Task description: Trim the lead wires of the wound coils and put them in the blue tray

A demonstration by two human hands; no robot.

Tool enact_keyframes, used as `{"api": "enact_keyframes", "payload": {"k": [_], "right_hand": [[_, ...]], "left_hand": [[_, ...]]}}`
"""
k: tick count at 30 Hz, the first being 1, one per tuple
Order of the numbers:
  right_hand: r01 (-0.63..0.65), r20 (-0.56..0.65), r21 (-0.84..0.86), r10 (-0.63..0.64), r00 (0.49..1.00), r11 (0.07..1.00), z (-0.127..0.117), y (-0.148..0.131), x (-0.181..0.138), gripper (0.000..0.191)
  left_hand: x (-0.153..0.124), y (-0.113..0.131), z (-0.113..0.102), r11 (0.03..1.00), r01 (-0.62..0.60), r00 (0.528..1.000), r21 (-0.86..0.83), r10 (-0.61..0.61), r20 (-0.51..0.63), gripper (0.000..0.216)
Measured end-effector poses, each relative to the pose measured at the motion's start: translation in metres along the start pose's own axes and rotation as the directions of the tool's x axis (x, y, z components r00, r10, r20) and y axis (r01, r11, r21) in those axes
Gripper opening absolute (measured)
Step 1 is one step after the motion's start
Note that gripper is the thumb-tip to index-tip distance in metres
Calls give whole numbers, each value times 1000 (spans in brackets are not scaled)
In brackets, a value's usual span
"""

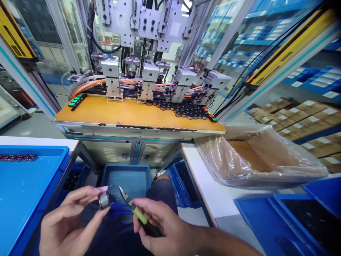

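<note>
My left hand [69,222] pinches a small round metal part [103,201] between thumb and fingertips, low in the view above my lap. My right hand [162,227] grips a pair of small cutters [138,213] with a yellow-green and black handle. The pointed tip of the cutters aims up and left, a short way from the metal part without touching it.
An orange machine bench [128,113] with grey fixtures [149,76] and several black round parts [186,110] stands ahead. Blue trays lie at left [23,185], below centre [128,179] and at right [298,220]. A plastic-lined cardboard box [255,156] sits on the white table at right.
</note>
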State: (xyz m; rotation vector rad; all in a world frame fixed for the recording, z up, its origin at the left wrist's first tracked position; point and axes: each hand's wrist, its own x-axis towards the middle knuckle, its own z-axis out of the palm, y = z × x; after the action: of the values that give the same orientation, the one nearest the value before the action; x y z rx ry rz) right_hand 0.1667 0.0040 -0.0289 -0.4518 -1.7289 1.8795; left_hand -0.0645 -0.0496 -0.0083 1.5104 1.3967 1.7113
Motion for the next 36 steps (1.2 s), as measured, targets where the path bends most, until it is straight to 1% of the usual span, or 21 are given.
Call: {"api": "enact_keyframes", "payload": {"k": [1, 3, 6, 8, 11, 14, 18, 24, 26, 30, 36], "right_hand": [[12, 22, -13, -11, 1000, 1000, -1, 0, -1, 70], [-4, 71, 16, 3, 997, 1000, -2, -2, -2, 70], [-28, 126, 87, 17, 992, 996, -3, -6, -3, 70], [-14, 133, 99, 1, 991, 995, -3, -9, -3, 69], [6, 138, 119, -23, 990, 993, -1, -8, -2, 71], [18, 145, 138, -38, 989, 990, 0, -6, 0, 71], [-6, 148, 134, -14, 989, 991, 1, -3, 1, 70], [-22, 154, 142, 0, 988, 990, 1, -3, 2, 70], [-21, 151, 142, -1, 989, 990, 2, -4, 2, 68], [-12, 148, 133, -8, 989, 991, 2, -5, 3, 67], [-90, 133, 125, 73, 988, 988, 3, -5, 3, 54]], "left_hand": [[0, 1, 1, 1000, -10, 1000, 12, 10, 13, 29], [-1, -1, 0, 1000, -29, 999, 12, 29, 27, 30], [-7, -7, -3, 1000, -29, 999, -11, 29, 15, 45], [-11, -13, -7, 999, -40, 999, -17, 41, 23, 55], [-14, -17, -9, 997, -81, 995, -11, 82, 48, 60], [-14, -19, -10, 997, -81, 994, -2, 81, 75, 60], [-16, -22, -11, 997, -72, 994, -2, 71, 83, 57], [-19, -23, -13, 998, -3, 998, 63, -2, 70, 40], [-20, -24, -14, 997, 13, 997, 71, -18, 70, 38], [-22, -25, -15, 999, -23, 998, 28, 22, 55, 47], [-21, -23, -13, 999, -36, 997, -1, 36, 64, 56]]}}
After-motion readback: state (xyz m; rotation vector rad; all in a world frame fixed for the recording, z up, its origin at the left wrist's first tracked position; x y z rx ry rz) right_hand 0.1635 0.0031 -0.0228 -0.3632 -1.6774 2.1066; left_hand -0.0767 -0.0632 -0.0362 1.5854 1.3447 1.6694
